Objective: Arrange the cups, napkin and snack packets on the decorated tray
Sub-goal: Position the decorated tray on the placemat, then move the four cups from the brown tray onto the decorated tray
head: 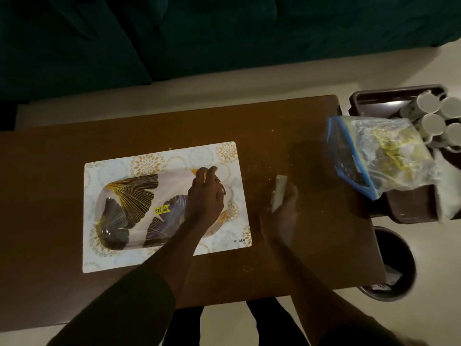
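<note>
The decorated tray (129,196), white with dark and gold leaf prints and a yellow price sticker, lies on a patterned placemat (224,156) on the brown table (50,270). My left hand (205,196) rests on the tray's right end, fingers curled over its rim. To the right of the mat my right hand (283,208) is closed around a folded white napkin (279,193), just above the table. Several white cups (431,123) stand in a dark tray (374,101) at the far right. A clear zip bag of snack packets (381,151) leans over that tray's edge.
A round dark bin (404,258) with scraps stands on the floor at the table's right corner. Crumbs dot the table around my right hand. A dark green sofa (224,33) runs behind the table. White cloth or paper (449,191) lies in the dark tray.
</note>
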`<state>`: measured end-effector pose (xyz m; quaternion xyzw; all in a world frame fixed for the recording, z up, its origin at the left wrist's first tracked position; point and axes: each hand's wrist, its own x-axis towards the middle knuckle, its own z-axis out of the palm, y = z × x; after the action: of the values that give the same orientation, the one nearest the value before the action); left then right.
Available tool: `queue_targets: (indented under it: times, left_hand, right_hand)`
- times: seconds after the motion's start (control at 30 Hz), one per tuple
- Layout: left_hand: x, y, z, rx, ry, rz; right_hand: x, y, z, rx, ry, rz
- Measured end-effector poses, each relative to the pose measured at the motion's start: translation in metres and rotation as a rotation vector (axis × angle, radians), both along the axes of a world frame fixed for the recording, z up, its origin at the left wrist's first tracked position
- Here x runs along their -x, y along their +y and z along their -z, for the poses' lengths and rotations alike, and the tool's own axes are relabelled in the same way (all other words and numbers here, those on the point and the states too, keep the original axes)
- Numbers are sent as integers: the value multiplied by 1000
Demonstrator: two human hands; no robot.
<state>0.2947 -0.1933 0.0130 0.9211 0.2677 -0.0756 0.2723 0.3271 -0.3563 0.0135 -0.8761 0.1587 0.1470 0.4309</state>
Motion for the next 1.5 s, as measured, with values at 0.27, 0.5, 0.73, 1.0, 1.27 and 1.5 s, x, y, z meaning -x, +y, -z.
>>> queue_targets:
  times: [0.27,0.5,0.73,1.0,1.27,1.5]
  left_hand:
    - [-4,-6,-3,-4,-28,-102]
    - [2,0,-3,6,-23,-117]
    - [0,9,-1,75,-88,-84]
    - [-52,-10,-11,59,-173,-41]
    - [-153,-105,-25,86,-265,72]
    - [-244,-226,-23,141,-275,197]
  right_hand:
    - [-5,19,10,-25,-96,-440]
    - [-3,27,13,-5,-150,-478]
    - [-9,23,18,21,-100,-514]
    - [-73,-17,-15,76,-267,-426]
    - [-188,-136,-41,191,-384,-312]
    - [-263,-278,-46,271,-456,-263]
